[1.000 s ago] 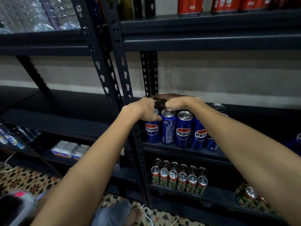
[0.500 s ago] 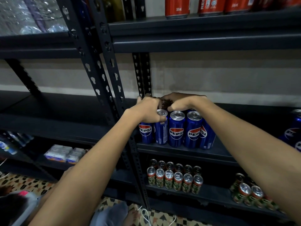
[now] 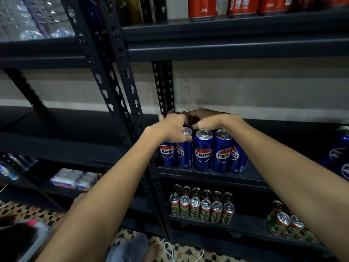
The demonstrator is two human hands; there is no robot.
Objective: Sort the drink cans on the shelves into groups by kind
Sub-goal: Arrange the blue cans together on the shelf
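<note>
Both hands sit on top of the Pepsi cans (image 3: 204, 150), a tight cluster at the left end of the middle shelf (image 3: 211, 176), beside the upright (image 3: 120, 87). Left hand (image 3: 172, 129) curls over the two left cans, fingers bent down around their tops; right hand (image 3: 206, 120) cups over the rear cans, fingers tucked out of sight. Whether either truly grips a can or only presses the group together, cannot tell. Further Pepsi cans (image 3: 341, 156) stand well apart at far right of the same shelf; green cans (image 3: 202, 207) grouped on the shelf below, red cans (image 3: 203, 7) above. Risk, as judged: the front row stands near the shelf lip, so a push or pull from the top could tip a tall, slim can forward and off; squeezing from both sides could pop a middle can out of line. Against half a second earlier: the hands cover the same cans, the cluster looks unmoved, and the view has shifted slightly.
</note>
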